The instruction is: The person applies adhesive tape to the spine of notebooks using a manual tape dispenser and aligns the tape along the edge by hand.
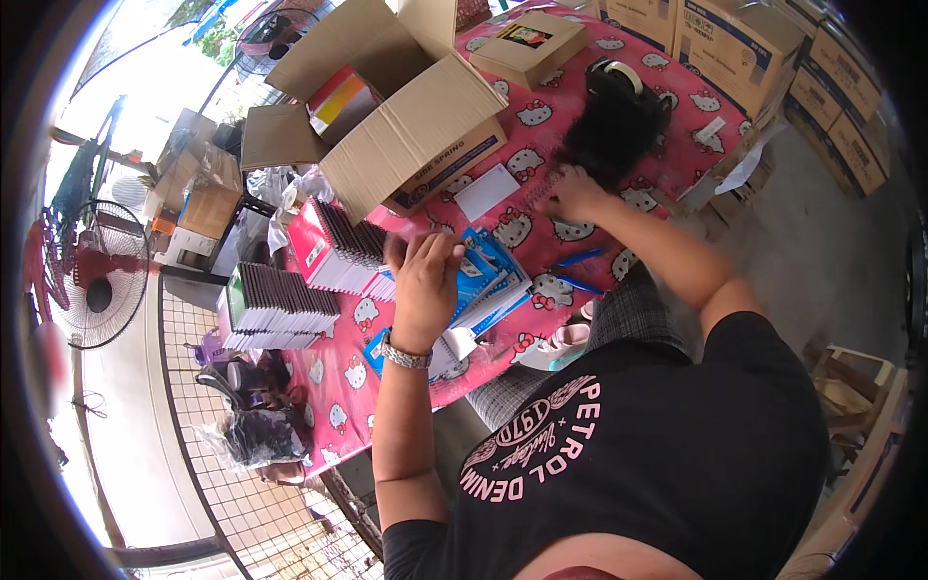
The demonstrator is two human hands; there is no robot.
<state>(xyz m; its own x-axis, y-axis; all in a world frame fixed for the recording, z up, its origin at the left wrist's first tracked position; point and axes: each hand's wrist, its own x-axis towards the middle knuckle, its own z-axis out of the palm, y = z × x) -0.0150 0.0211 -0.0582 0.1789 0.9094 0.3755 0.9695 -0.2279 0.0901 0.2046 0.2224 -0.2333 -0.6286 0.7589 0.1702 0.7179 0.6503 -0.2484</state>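
My left hand (427,280), with a metal watch on its wrist, is raised over the table beside a pile of blue notebooks (491,280). Its fingers are curled together, and what they hold, if anything, is hidden. Out to the right, my right hand (580,196) reaches to the near edge of a dark heap of what look like black binding coils (619,130). Those fingers are bent and closed; a thin coil-like shape shows faintly at their tips, too blurred to name. Left of my left hand stand stacks of spiral-bound notebooks (280,300) and pink-covered ones (324,253).
An open cardboard box (416,135) stands at the back, a flat carton (530,48) behind it. A white card (487,192), blue pens (580,258) and a tape dispenser (619,75) lie on the pink patterned tablecloth (338,416). A fan (100,275) is far left; stacked cartons (730,53) rise at back right.
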